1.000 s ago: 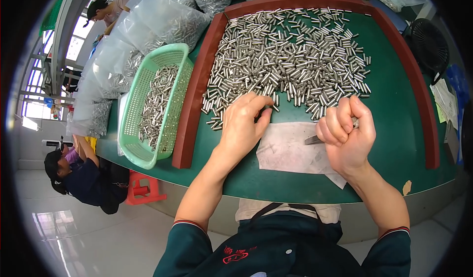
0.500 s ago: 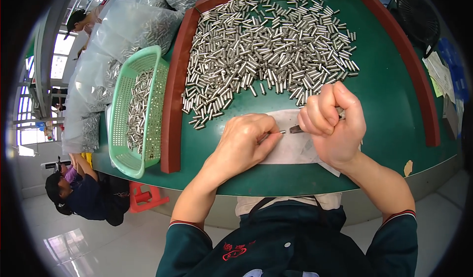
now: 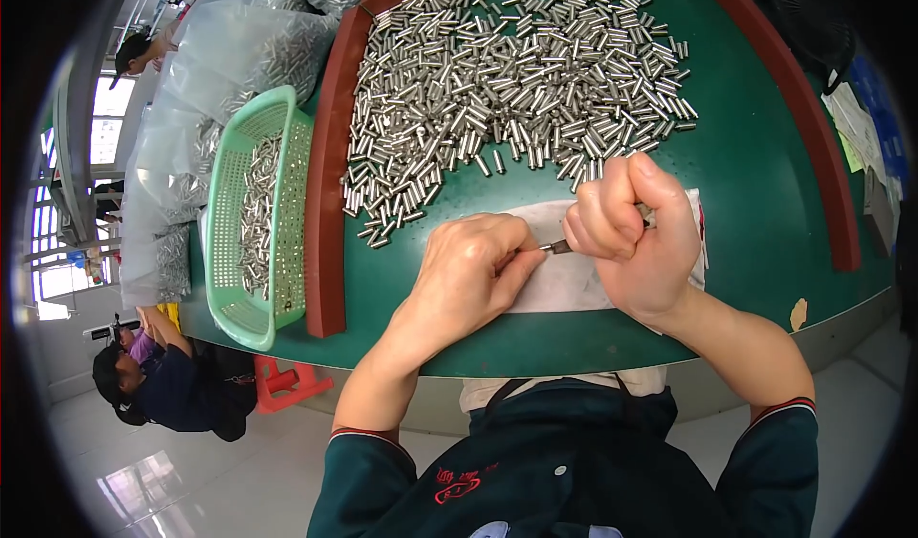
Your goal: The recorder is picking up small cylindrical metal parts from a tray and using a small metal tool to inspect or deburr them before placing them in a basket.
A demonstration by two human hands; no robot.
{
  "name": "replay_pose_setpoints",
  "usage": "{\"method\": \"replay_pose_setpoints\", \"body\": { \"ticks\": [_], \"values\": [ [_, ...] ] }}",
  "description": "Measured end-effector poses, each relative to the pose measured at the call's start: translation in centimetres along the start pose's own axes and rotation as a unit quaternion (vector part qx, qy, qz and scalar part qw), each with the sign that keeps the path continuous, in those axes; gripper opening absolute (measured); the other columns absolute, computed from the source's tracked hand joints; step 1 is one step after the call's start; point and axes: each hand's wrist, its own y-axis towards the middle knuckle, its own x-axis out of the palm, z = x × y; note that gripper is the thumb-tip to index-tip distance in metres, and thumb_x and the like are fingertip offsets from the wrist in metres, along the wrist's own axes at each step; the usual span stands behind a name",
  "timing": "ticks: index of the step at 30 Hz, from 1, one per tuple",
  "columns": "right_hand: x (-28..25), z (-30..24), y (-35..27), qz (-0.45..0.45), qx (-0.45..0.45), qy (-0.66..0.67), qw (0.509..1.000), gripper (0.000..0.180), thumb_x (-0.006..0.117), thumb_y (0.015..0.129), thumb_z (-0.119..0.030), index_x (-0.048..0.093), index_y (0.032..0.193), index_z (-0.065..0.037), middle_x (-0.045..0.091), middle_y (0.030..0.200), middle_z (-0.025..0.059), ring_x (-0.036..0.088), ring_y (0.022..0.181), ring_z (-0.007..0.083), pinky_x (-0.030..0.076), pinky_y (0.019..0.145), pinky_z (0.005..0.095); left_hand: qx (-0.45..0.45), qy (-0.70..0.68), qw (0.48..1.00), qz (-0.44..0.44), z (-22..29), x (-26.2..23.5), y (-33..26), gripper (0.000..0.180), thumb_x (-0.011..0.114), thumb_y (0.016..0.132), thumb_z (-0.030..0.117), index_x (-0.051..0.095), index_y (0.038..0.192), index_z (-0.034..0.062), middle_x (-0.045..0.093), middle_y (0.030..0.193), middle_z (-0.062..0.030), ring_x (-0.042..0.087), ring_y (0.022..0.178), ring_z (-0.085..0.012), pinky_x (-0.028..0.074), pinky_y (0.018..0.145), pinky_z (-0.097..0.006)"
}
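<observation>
My left hand (image 3: pixel 469 268) is closed, pinching a small silver metal pin (image 3: pixel 545 248) between thumb and forefinger. Only the end of that pin shows past the fingertips. My right hand (image 3: pixel 645 241) makes a fist around a slim dark tool (image 3: pixel 561 246); its kind is hidden by the fingers. The tool's tip meets the end of the pin. Both hands are over a whitish cloth or sheet (image 3: pixel 574 294) on the green tabletop (image 3: pixel 746 194). Just beyond them lies a large heap of similar metal pins (image 3: pixel 521 79).
A brown raised border (image 3: pixel 327 222) frames the work area. Left of it stands a light green mesh basket (image 3: pixel 220 241) with more pins. Clear plastic bags (image 3: pixel 206 79) of pins line the far left. A black fan (image 3: pixel 813 21) is at the far right. Two other people are on the left.
The gap between the tool and the pin has closed: the tool's tip has come left to the pin's end. Both hands keep their grips. The whole view has shifted slightly.
</observation>
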Motion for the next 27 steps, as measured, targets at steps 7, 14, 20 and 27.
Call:
{"method": "replay_pose_setpoints", "body": {
  "ticks": [7,14,20,27],
  "values": [
    [-0.1,0.2,0.1,-0.018,-0.003,-0.040,0.999,0.039,0.026,0.089,-0.026,0.027,0.053,-0.013,0.024,0.042,-0.0026,0.014,0.040,0.0082,0.017,0.040,0.0241,-0.017,-0.012,1.000,0.009,0.1,0.2,-0.1,0.013,0.062,0.066,0.003,0.050,0.062,0.0004,0.051,0.056,-0.0125,0.050,0.053,-0.0299,0.039,0.049,-0.037],
    [0.9,0.6,-0.3,-0.008,-0.035,-0.103,0.994,0.040,0.028,0.089,-0.026,0.027,0.052,-0.011,0.023,0.042,-0.0031,0.015,0.039,0.0069,0.016,0.039,0.0240,-0.013,-0.027,0.999,0.027,0.2,0.6,-0.2,0.014,0.062,0.066,0.002,0.049,0.061,0.0005,0.050,0.055,-0.0123,0.050,0.050,-0.0293,0.038,0.047,-0.037],
    [0.8,0.5,0.0,-0.001,-0.039,-0.140,0.989,0.041,0.029,0.089,-0.027,0.026,0.051,-0.012,0.023,0.042,-0.0033,0.016,0.039,0.0073,0.016,0.039,0.0243,-0.035,-0.024,0.999,0.016,0.3,0.5,-0.1,0.012,0.062,0.067,0.003,0.051,0.062,0.0003,0.050,0.054,-0.0115,0.050,0.049,-0.0275,0.037,0.045,-0.036],
    [0.1,-1.5,1.0,0.019,-0.030,0.012,0.999,0.039,0.030,0.087,-0.026,0.026,0.051,-0.012,0.024,0.041,-0.0020,0.017,0.039,0.0077,0.017,0.039,0.0243,-0.091,-0.120,0.989,0.015,0.3,-0.5,-0.1,0.010,0.061,0.073,0.004,0.052,0.069,0.0013,0.050,0.056,-0.0029,0.044,0.047,-0.0116,0.035,0.044,-0.028]
  ]
}}
